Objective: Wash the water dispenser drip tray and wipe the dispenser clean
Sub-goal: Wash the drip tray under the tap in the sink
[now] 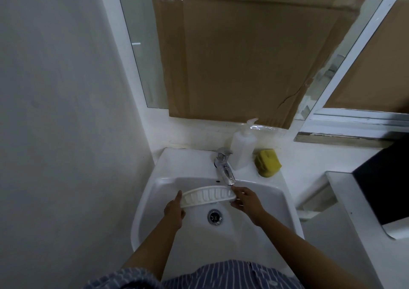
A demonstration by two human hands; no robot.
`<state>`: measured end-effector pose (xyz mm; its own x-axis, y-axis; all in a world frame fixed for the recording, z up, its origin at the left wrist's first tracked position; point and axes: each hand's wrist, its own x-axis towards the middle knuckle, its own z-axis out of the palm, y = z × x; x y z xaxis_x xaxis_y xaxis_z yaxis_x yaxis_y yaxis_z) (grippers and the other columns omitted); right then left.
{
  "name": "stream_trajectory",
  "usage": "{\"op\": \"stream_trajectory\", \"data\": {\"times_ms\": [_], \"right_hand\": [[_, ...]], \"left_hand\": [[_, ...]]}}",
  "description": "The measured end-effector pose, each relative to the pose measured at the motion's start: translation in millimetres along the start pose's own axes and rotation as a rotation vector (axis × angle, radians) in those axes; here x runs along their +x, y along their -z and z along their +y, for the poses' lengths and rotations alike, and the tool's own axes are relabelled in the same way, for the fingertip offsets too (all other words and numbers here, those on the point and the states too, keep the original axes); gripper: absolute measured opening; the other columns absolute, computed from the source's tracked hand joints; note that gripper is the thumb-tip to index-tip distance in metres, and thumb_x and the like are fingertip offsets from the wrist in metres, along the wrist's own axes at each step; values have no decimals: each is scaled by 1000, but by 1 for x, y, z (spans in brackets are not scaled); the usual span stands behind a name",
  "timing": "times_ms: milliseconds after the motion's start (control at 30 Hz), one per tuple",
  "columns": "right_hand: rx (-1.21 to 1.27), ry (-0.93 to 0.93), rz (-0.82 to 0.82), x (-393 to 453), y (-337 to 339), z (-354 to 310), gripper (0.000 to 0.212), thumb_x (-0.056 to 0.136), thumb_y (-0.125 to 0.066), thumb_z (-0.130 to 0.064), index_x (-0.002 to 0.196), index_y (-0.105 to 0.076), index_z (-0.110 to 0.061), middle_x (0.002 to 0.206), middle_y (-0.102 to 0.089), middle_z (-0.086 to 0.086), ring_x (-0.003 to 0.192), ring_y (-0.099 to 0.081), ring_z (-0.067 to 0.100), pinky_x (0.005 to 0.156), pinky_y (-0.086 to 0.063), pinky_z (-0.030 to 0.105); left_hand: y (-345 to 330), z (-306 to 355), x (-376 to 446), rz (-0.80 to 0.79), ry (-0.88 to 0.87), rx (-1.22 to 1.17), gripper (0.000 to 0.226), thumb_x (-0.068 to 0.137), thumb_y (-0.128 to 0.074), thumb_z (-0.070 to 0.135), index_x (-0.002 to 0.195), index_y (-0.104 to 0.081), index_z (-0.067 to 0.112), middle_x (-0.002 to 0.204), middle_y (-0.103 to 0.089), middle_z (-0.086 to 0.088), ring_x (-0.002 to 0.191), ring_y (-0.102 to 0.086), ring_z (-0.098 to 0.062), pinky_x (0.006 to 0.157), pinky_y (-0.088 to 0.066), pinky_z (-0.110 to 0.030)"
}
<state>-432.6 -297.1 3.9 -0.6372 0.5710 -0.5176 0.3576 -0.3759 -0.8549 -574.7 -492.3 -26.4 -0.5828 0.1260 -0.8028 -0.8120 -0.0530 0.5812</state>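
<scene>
Nearest us, the striped shirt front [223, 273] leans in against the basin, both forearms reaching out over the bowl. Down in the sink [155, 200] the drain [214, 216] sits open just below the hands, so whatever runs off goes straight down. Now the left hand [174, 209] has its fingers curled round the left end of the drip tray [208, 195], and the right hand [246, 200] pinches the right end, so the white slotted tray hangs between them above the bowl, tilted on edge with its ribbed face towards us. That right end sits right under the spout of the tap [224, 167], I'd say so the water lands on it and runs along the slots; whether water is flowing I can't make out. Further back on the worktop [309, 162], a yellow sponge [267, 163] lies right of the tap, untouched and within easy reach for scrubbing, with a white pump bottle [243, 148] just beside it. Beyond, cardboard [243, 56] covers the window.
</scene>
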Motion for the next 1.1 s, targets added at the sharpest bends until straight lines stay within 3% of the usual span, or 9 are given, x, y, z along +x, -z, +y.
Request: {"op": "stream_trajectory", "data": {"times_ms": [100,167,367,500,633,733,933,1000,1100], "right_hand": [[32,-38,40,0,8,1,26,92,-66,-26,103,-66,-2,93,-67,18,84,-66,30,85,-59,42],[46,-46,88,1,15,3,28,92,-66,-24,103,-66,2,90,-65,20,81,-65,30,85,-59,43],[118,-86,214,-2,31,11,23,96,-60,-22,106,-62,-2,98,-61,20,85,-63,31,74,-59,35],[158,-126,274,-5,41,13,23,96,-60,-23,106,-58,-3,104,-59,21,86,-62,30,70,-58,34],[155,-136,302,-7,47,6,22,94,-62,-28,92,-58,-6,96,-59,18,86,-62,30,73,-58,36],[94,-80,323,-11,49,-1,23,92,-64,-30,88,-60,-8,88,-61,16,81,-61,28,78,-57,40],[47,174,389,-29,57,-13,25,89,-69,-30,98,-67,-7,94,-64,11,81,-61,22,77,-58,39],[14,259,435,-34,61,-20,25,88,-70,-28,101,-68,-7,93,-66,13,76,-63,23,73,-59,40],[-62,416,483,-41,65,-30,15,89,-70,-22,99,-71,-10,85,-65,14,71,-63,29,62,-58,36]], "left_hand": [[-3,-2,-1,-30,28,-41,51,85,-72,31,121,-53,-1,109,-55,-15,100,-53,-28,92,-50,-35],[-6,-2,-5,-67,34,-39,55,84,-73,28,123,-53,-5,112,-56,-17,103,-54,-29,94,-50,-36],[-21,1,-14,-135,22,7,51,80,-77,25,117,-56,-4,110,-58,-19,96,-60,-29,65,-60,-30],[-30,0,-13,-181,31,28,45,78,-79,18,110,-60,-8,90,-59,-18,76,-59,-23,57,-60,-28],[-33,-3,-10,-229,79,41,39,81,-76,19,106,-59,-6,98,-60,-19,80,-61,-23,52,-59,-26],[-36,-7,-9,-261,120,30,40,86,-70,16,116,-56,-7,99,-61,-21,83,-61,-26,51,-60,-29],[-59,-15,-14,-333,171,96,36,97,-53,7,128,-48,-9,94,-56,-20,82,-57,-32,45,-58,-31],[-71,-18,-21,-359,183,122,26,98,-47,2,123,-49,-5,89,-54,-20,78,-55,-33,54,-58,-32],[-88,-24,-28,-395,230,134,14,98,-38,-6,109,-46,-6,86,-52,-19,76,-51,-31,80,-50,-39]]}}
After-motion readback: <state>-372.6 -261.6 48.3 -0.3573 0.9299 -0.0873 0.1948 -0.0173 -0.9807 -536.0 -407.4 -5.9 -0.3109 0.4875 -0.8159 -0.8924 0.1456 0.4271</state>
